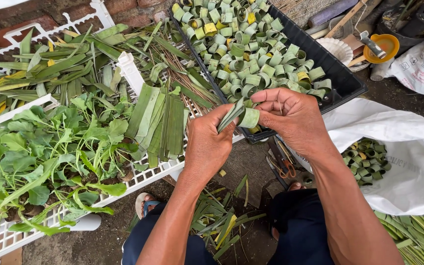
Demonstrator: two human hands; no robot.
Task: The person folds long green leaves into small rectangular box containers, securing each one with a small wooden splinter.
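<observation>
Both hands meet in the middle of the view around one strip of green leaf. My left hand (207,142) pinches the loose flat end of the leaf strip (231,116). My right hand (293,118) holds the part rolled into a small leaf ring (249,118) between thumb and fingers. Just behind the hands a black tray (342,78) is heaped with several finished leaf rings (244,44). A stack of cut flat leaf strips (160,122) lies on a white plastic crate (138,179) left of my left hand.
Leafy green seedlings (50,157) and long leaves (50,68) cover the white crates at left. A white sack (408,157) at right holds more rings (366,159). Scissors (283,167) lie on the ground below the hands. Leaf scraps (222,221) lie between my knees. An orange dish (381,46) sits far right.
</observation>
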